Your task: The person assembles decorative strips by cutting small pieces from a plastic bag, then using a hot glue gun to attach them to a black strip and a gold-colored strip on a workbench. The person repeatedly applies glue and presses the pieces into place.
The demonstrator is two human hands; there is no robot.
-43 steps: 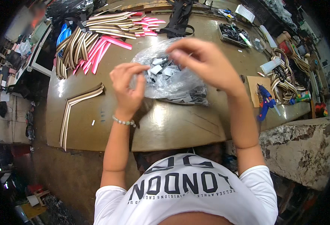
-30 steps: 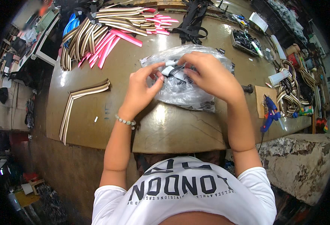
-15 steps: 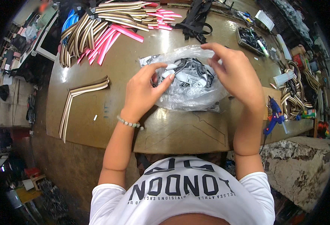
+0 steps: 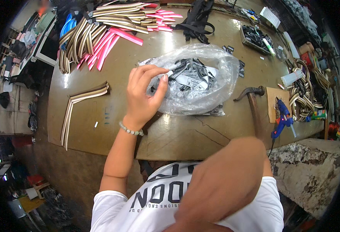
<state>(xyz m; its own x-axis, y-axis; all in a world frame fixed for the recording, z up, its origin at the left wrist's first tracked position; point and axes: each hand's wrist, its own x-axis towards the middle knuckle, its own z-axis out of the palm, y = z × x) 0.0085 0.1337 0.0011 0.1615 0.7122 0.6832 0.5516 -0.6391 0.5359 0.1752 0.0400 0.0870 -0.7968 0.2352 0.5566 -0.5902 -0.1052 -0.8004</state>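
Note:
A clear plastic bag (image 4: 212, 83) full of small black and white labels lies on the brown worktable (image 4: 170, 135). My left hand (image 4: 143, 94), with a bead bracelet at the wrist, pinches the bag's left edge between thumb and fingers. My right forearm (image 4: 224, 181) is lifted close to the camera, large and blurred, over my white shirt. Its hand is out of the picture.
A hammer (image 4: 251, 101) and a blue glue gun (image 4: 281, 120) lie right of the bag. A bent striped strap (image 4: 77, 103) lies at the left. Striped and pink straps (image 4: 108, 27), black webbing (image 4: 196, 20), a parts tray (image 4: 255, 36) and coiled webbing (image 4: 305, 94) ring the far side.
My right hand has let go of the bag and swung back toward me, out of view. My left hand stays pinched on the bag's edge.

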